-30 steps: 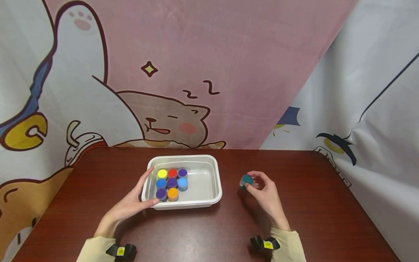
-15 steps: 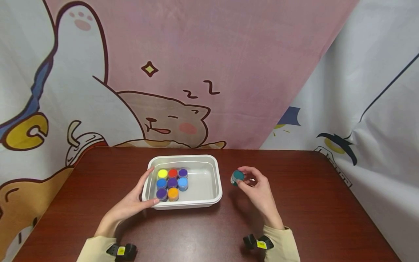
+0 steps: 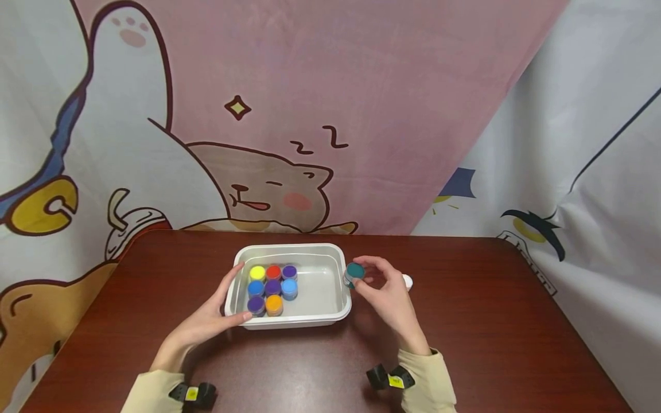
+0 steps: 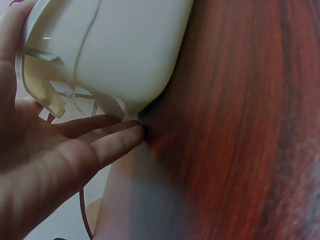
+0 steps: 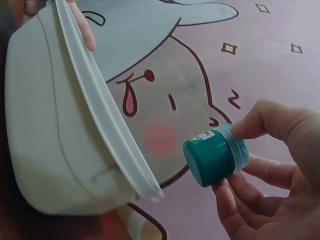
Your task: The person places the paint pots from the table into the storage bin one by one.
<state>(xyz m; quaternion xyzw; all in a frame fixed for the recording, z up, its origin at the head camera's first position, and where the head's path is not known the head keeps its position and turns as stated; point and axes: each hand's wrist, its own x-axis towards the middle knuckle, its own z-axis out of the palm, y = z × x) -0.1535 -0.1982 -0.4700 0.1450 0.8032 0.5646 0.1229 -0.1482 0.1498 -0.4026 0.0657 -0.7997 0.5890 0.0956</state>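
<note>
A white plastic tray (image 3: pixel 315 318) stands on the table with several small paint pots in its left part. Among them are a yellow pot (image 3: pixel 257 273), a red pot (image 3: pixel 273 272), an orange pot (image 3: pixel 274 304) and a light blue pot (image 3: pixel 290 289). The left hand (image 3: pixel 209 315) grips the tray's left end, thumb over the near rim. From the left wrist, fingers (image 4: pixel 112 142) show against the tray's underside. Between thumb and fingers, the right hand (image 3: pixel 387 298) pinches a teal paint pot (image 5: pixel 210 160) by its clear lid, raised beside the tray's right rim.
A small white round thing (image 3: pixel 408 281) lies on the table behind the right hand, mostly hidden. The brown wooden table (image 3: pixel 320 373) ends at the back against a cartoon-printed cloth (image 3: pixel 392 143).
The right hand has carried the teal paint pot leftward to the tray's right rim. Part of the white round thing now shows behind that hand. The left hand keeps its grip on the tray.
</note>
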